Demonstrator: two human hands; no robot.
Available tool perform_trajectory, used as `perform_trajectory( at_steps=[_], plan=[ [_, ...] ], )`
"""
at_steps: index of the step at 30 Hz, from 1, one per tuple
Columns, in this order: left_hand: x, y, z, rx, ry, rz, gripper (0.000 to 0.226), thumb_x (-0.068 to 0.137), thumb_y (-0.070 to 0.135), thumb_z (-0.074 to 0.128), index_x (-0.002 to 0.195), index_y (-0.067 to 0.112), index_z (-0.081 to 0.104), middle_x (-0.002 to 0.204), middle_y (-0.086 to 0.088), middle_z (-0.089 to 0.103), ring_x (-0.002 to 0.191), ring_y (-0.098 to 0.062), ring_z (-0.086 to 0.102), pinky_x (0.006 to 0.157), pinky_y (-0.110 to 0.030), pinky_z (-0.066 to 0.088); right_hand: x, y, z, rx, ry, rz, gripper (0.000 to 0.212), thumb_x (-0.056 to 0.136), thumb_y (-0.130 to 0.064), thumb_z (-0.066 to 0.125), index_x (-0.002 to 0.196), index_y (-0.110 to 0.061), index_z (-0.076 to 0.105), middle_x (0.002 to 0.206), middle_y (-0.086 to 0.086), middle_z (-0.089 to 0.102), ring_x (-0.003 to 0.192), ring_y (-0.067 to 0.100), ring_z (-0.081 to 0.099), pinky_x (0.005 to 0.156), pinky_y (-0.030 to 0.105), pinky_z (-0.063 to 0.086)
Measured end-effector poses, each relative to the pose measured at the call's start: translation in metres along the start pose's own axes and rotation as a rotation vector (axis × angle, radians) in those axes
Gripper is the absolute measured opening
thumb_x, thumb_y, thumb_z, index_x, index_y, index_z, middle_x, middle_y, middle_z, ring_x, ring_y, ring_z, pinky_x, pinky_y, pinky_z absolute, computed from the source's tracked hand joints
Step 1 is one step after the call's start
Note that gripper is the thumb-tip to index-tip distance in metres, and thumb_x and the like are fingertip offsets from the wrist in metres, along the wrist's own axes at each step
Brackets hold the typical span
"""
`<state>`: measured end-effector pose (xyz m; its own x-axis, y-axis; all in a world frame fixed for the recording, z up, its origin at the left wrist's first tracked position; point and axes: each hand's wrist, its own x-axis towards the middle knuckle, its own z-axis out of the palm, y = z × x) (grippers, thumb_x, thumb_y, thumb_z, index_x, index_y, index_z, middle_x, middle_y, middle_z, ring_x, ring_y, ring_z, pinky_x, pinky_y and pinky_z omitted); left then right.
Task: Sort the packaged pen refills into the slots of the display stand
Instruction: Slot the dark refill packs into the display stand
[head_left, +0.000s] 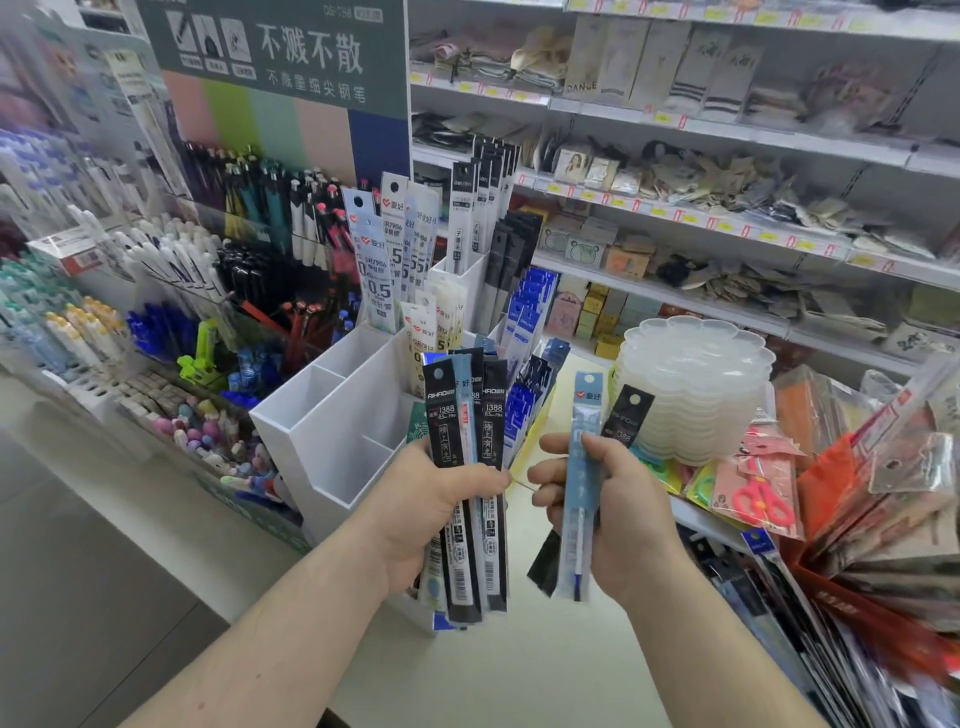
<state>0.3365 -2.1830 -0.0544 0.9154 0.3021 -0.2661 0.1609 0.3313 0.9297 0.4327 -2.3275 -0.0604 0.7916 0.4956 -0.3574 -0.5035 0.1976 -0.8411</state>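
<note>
My left hand (434, 512) grips a fanned bundle of packaged refills (467, 415), mostly black packs with one pale blue among them. My right hand (608, 499) holds a light blue refill pack (579, 488) upright, with a black refill pack (626, 415) tucked behind it. Both hands hover in front of the white display stand (332, 441). Its near slots are bare. White and pale refill packs (382, 249) stand in its rear slots, black ones (501, 265) further right, and blue ones (524, 322) along its right side.
A pen display with coloured pens (171, 291) fills the left. A stack of clear plastic palettes (691, 384) sits right of the stand. Packaged scissors (758, 493) and hanging packs (883, 493) crowd the right. Store shelves (727, 223) run behind.
</note>
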Motion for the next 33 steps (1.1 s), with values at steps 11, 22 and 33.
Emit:
perform_trajectory(
  at_steps=[11, 22, 33],
  plan=[
    [-0.02, 0.042, -0.03, 0.067, 0.208, 0.243, 0.039, 0.062, 0.008, 0.077, 0.101, 0.012, 0.07, 0.089, -0.01, 0.077, 0.079, -0.028, 0.075, 0.062, -0.039, 0.061, 0.008, -0.013, -0.004, -0.227, 0.131, -0.259, 0.023, 0.096, -0.019, 0.063, 0.085, -0.003, 0.076, 0.058, 0.001, 0.045, 0.046, 0.008, 0.034, 0.044, 0.017, 0.028],
    [-0.037, 0.072, -0.041, 0.01, 0.25, 0.389, 0.018, 0.062, 0.01, 0.075, 0.072, 0.025, 0.076, 0.075, -0.003, 0.074, 0.068, -0.02, 0.074, 0.054, -0.031, 0.058, 0.021, -0.06, 0.03, -0.584, 0.061, -0.685, 0.026, 0.093, -0.021, 0.069, 0.074, -0.003, 0.065, 0.05, -0.008, 0.052, 0.044, 0.004, 0.041, 0.042, 0.015, 0.033],
    [-0.038, 0.071, -0.051, 0.014, 0.34, 0.395, 0.017, 0.063, 0.006, 0.078, 0.073, 0.02, 0.074, 0.073, -0.005, 0.073, 0.066, -0.02, 0.072, 0.054, -0.031, 0.057, 0.04, -0.057, 0.014, -0.689, 0.146, -0.707, 0.026, 0.09, -0.025, 0.073, 0.072, -0.006, 0.068, 0.076, 0.024, 0.066, 0.058, 0.015, 0.046, 0.059, 0.032, 0.039]
  ],
)
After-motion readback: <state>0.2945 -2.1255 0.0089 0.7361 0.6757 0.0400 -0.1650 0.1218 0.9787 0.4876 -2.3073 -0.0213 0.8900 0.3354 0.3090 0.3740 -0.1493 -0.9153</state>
